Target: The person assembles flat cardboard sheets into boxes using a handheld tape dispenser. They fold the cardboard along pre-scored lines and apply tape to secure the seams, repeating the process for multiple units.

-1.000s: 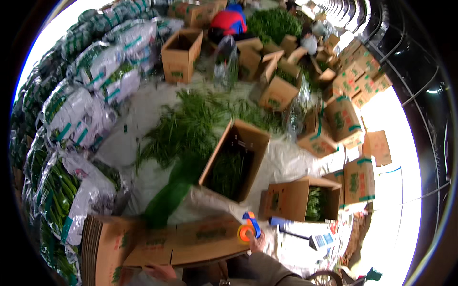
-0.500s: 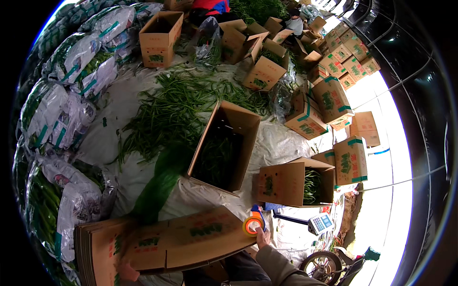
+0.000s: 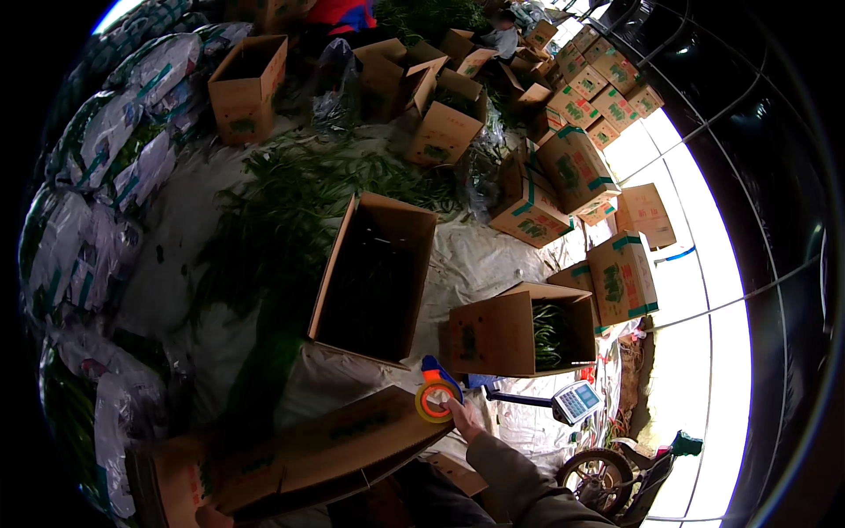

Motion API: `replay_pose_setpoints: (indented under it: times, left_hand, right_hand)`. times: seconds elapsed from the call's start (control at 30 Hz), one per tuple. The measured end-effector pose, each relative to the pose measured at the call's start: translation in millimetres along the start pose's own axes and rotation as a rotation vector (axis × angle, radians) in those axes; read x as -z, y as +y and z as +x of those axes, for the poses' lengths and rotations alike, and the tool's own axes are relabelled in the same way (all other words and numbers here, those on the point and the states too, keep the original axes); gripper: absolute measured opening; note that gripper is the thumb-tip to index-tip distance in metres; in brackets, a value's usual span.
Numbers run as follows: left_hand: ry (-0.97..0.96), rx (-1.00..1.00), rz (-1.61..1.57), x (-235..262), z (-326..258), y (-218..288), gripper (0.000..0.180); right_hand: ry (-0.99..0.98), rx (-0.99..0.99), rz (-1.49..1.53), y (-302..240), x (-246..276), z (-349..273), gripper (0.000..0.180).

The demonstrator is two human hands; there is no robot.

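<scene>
My right hand (image 3: pixel 463 419) is closed on a tape dispenser (image 3: pixel 437 398) with a blue end and an orange-rimmed roll, held at the right end of a long flattened cardboard carton (image 3: pixel 326 444). That carton lies tilted across in front of me, brown with green and red print. At its near left edge is my left hand (image 3: pixel 212 517), only partly in view and dim; its fingers seem wrapped on the carton. More folded cardboard (image 3: pixel 163 480) sits at the carton's left end.
Ahead stands an open box (image 3: pixel 374 273) with a dark inside. Right of it, another open box (image 3: pixel 519 330) holds green stalks, near a scale display (image 3: pixel 576 402). Loose green stalks (image 3: pixel 264 220) cover the sheet. Bagged greens (image 3: pixel 70 246) line the left; a wheel (image 3: pixel 594 480) stands lower right.
The view has shifted, so the boxes ahead sit further left, and the picture is darker. My right hand still holds the tape dispenser; my left hand shows lower in the picture.
</scene>
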State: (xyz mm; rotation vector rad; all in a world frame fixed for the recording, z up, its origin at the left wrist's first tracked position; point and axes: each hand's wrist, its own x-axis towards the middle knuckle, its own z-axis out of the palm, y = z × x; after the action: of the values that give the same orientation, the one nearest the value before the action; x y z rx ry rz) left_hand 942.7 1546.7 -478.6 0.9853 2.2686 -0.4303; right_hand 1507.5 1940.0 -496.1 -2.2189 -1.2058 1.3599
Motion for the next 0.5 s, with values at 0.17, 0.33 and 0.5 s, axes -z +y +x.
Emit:
replay_pose_setpoints:
  times: [0.17, 0.33, 0.5]
  left_hand:
    - [0.04, 0.128, -0.315, 12, 10, 32, 0.038]
    - [0.162, 0.23, -0.332, -32, 52, 64, 0.036]
    - [0.401, 0.309, -0.495, 0, 68, 184, 0.04]
  right_hand:
    - [-0.049, 0.061, 0.032, -24, 19, -11, 0.053]
    - [-0.103, -0.008, 0.419, -4, -99, -9, 0.044]
    - [0.284, 0.412, 0.665, 43, -148, 14, 0.022]
